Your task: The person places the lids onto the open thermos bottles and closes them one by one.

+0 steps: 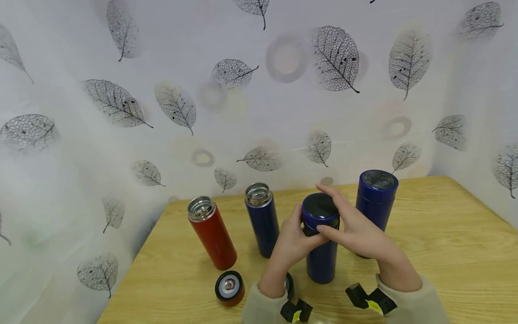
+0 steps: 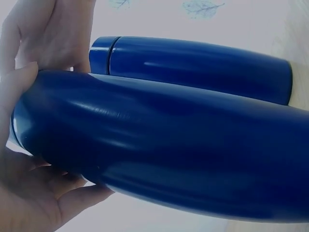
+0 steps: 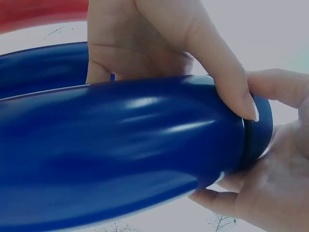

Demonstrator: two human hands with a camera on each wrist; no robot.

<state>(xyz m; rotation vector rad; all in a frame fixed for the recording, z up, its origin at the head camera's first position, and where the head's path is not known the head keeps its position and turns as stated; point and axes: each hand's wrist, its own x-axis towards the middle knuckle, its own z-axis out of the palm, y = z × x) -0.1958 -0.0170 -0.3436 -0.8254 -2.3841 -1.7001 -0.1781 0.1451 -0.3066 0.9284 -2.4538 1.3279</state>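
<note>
A dark blue thermos bottle (image 1: 321, 263) with a glossy black-topped lid (image 1: 320, 206) stands upright between both hands. My left hand (image 1: 293, 238) grips the bottle near its top, with the thumb (image 3: 236, 96) lying across the seam under the lid in the right wrist view. Curled around the lid from the other side is my right hand (image 1: 360, 227), its thumb at the front and its fingers behind. The seam between lid and body shows as a dark line in the right wrist view; fingers hide part of it.
Left of the hands stand a lidless red thermos (image 1: 212, 236) and a lidless blue one (image 1: 262, 225). A red lid (image 1: 229, 288) lies upturned in front; another lid (image 1: 289, 285) is mostly behind my left wrist. A lidded blue thermos (image 1: 376, 202) stands at the right.
</note>
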